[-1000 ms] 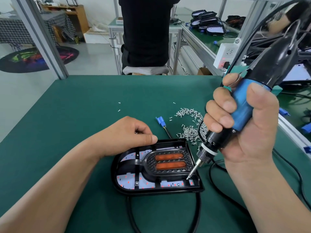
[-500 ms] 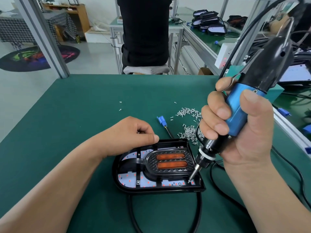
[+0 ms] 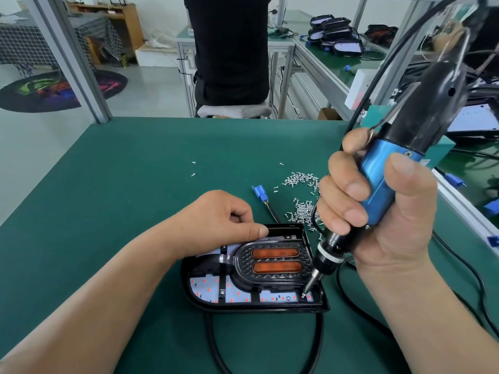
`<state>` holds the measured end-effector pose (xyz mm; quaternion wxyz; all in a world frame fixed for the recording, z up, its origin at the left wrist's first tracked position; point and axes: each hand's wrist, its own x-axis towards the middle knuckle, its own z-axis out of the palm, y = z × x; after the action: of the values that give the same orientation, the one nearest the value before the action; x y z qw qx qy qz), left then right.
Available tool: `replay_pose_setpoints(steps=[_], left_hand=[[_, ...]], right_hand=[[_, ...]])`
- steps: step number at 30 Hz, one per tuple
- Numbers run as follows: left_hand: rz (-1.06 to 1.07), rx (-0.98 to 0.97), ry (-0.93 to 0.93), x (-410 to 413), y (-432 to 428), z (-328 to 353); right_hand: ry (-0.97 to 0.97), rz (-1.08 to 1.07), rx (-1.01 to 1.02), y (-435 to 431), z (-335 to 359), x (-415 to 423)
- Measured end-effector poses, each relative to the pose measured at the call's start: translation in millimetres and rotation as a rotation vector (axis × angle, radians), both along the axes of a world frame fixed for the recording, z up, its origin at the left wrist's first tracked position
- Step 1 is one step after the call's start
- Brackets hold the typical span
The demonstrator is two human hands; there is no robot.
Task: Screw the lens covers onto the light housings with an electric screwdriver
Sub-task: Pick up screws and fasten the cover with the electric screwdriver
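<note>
Right hand (image 3: 388,228) gripping screwdriver (image 3: 378,182), light housing (image 3: 243,306)

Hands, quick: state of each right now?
Left hand: fingers curled, thumb on the light housing's far edge; contents cannot be told.
Right hand: grips the electric screwdriver, tip at the housing's near right corner.

I find no word, number or brand that I can read. The electric screwdriver (image 3: 378,184) in my right hand (image 3: 383,211) has one small dark mark, too small to read. The white box (image 3: 360,89) shows only a blurred red glow.
</note>
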<state>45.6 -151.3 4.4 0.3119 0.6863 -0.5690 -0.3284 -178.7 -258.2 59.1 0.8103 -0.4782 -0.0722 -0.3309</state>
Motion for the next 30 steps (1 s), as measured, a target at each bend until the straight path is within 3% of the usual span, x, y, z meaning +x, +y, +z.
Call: replay_pose_setpoints(steps=[30], left_hand=[[-0.032,-0.094,-0.037,-5.2,1.1,5.1]], right_hand=[[-0.014,0.149,0.0,5.1,-5.5,3.9]])
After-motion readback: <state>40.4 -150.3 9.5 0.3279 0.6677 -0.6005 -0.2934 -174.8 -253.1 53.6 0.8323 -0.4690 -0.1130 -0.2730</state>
